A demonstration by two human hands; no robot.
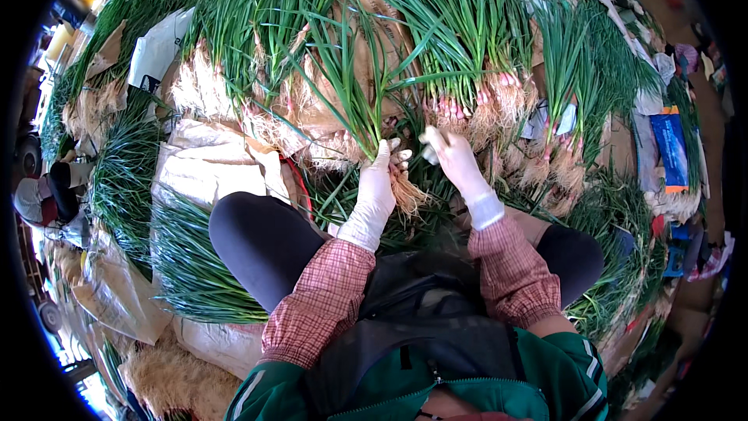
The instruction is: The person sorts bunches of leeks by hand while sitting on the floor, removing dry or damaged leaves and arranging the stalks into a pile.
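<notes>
My left hand (377, 179), in a white glove, is closed around a small bunch of spring onions (365, 101). Their long green leaves point up and away from me, and the pale brown roots (408, 191) hang out on the right side of the hand. Just to the right, my right hand (456, 162), also gloved in white, is held apart from the bunch. Its fingers bend toward the left hand but are blurred, so I cannot make out whether anything is between them. Loose green leaves (343, 199) lie below both hands.
Rooted spring onion bundles (460, 23) lie in an arc ahead, with more bundles (565, 70) to the right. A leafy pile (202, 257) is beside my left knee. A beige sack (204, 160) lies at left. A blue and orange packet (670, 148) is at far right.
</notes>
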